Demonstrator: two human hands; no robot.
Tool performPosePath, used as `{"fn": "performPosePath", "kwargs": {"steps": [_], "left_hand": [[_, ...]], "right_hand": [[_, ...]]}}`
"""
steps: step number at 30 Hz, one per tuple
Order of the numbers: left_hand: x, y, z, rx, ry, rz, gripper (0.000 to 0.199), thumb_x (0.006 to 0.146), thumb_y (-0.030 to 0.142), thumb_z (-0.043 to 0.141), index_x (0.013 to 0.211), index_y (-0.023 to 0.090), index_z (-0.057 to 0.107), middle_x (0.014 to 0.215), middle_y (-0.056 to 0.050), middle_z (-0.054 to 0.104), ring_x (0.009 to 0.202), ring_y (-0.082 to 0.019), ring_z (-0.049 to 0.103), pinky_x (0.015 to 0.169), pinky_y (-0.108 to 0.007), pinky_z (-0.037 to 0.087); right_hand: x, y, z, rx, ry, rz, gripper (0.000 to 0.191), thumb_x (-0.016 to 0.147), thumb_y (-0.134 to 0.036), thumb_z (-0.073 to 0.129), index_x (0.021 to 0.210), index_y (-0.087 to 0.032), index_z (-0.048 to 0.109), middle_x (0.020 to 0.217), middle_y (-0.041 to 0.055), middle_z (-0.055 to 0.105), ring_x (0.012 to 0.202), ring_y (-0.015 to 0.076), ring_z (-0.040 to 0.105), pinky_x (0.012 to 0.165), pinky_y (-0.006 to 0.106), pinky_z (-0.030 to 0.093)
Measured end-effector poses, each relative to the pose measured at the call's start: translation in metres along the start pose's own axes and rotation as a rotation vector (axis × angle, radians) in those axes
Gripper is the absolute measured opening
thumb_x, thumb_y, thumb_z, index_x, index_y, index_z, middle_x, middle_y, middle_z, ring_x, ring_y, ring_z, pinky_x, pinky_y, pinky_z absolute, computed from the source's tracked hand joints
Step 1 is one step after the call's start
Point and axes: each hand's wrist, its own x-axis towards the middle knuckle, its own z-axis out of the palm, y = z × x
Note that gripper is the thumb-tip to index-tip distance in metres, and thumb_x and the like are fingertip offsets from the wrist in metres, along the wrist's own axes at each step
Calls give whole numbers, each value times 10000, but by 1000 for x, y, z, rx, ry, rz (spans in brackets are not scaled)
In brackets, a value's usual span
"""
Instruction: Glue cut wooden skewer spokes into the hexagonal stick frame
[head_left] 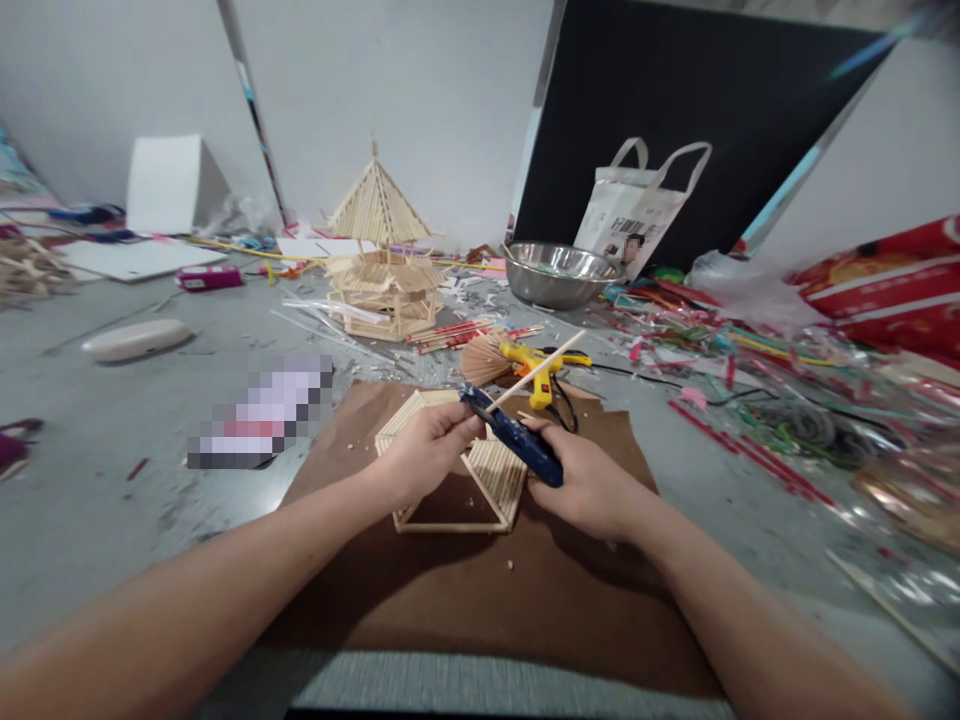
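1. The pale stick (pixel 544 362) slants up across the head of the blue cutter (pixel 529 452), above the hexagonal frame (pixel 454 527). This looks like a sizing or trimming step; whether the blades have bitten is too small to tell.
2. The left hand (pixel 424 452) has its thumb and fingers pinched together at the cutter's head, seemingly on the stick's lower end. The right hand (pixel 589 480) is wrapped around the cutter's handles, its fingers mostly closed.
3. A cut from here would call for a steady left pinch, the blades square on the chosen spot – fingertips clear of them – and then an even squeeze from the right.
4. Beneath, the frame lies flat on the brown sheet (pixel 480 610). Slats fill its right-hand section, while the near triangle shows bare sheet between its rails.
5. Just beyond the cutter, the yellow glue gun (pixel 541 388) rests beside a fan-shaped piece (pixel 484 360).
6. Farther out on the table (pixel 142 540) stand the tiered stick model (pixel 381 212) and, to its right, a metal bowl (pixel 562 290).
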Motion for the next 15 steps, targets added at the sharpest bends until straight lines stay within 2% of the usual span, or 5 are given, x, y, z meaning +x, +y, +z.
{"fn": "performPosePath", "kwargs": {"steps": [3,6,10,15], "left_hand": [[-1,1,-1,27,-21,13,251,762,331,397,723,127,538,624,8,502,642,-102,459,629,-219,382],[-3,1,-1,73,-21,59,245,771,321,386,727,130,534,645,5,509,661,-104,457,637,-215,378],[-7,-3,0,230,24,156,239,793,300,352,789,133,523,683,-3,509,658,-102,448,623,-207,367],[-9,-6,1,420,31,215,258,815,287,288,699,143,467,616,5,469,573,-91,429,555,-197,352]], "right_hand": [[-2,4,1,-19,39,-57,436,641,-213,474,1072,-188,416,1053,68,522,956,200,488,795,318,376],[-3,4,0,-35,43,-114,466,631,-183,462,1093,-187,401,1095,68,498,1015,197,456,849,326,351],[-2,1,0,-67,51,-149,530,624,-172,457,1143,-174,350,1136,74,462,1058,193,415,892,326,317],[-1,0,3,-89,32,-140,535,627,-170,452,1148,-176,334,1143,81,440,1049,198,408,885,342,316]]}}
